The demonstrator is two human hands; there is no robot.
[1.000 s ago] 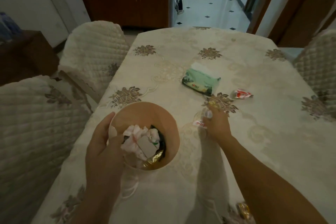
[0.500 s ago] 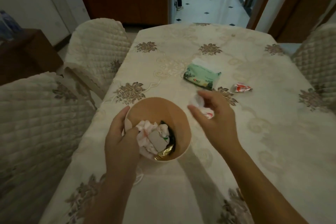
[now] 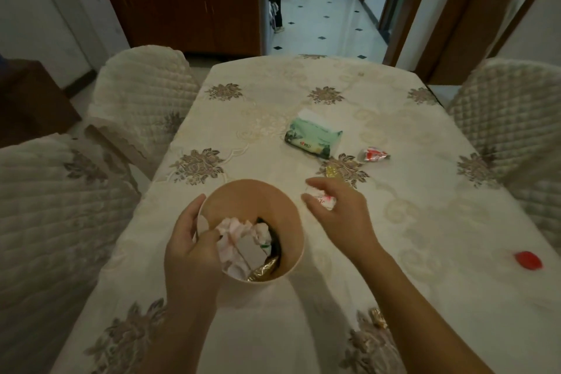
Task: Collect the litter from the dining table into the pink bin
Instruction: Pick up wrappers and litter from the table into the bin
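Cream floral cloth is covering one table point(image 3: 394, 222), with three quilted chairs point(image 3: 142, 100) standing around it. One pink bin point(image 3: 291, 222) is sitting near the front, the left hand point(image 3: 191, 252) gripping its rim. The right hand point(image 3: 343, 215) is hovering just beside the bin, fingers point(image 3: 312, 184) pinching one crumpled wrapper point(image 3: 324, 200). One tissue pack point(image 3: 312, 138), one red-white wrapper point(image 3: 375, 155) and one red cap point(image 3: 528, 259) are lying farther off.

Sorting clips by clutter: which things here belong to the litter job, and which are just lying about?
Job: pink bin; white-and-red wrapper in the right hand; left hand on the bin; red-and-white wrapper; gold wrappers; red cap.
Lying about: tissue pack; chairs.
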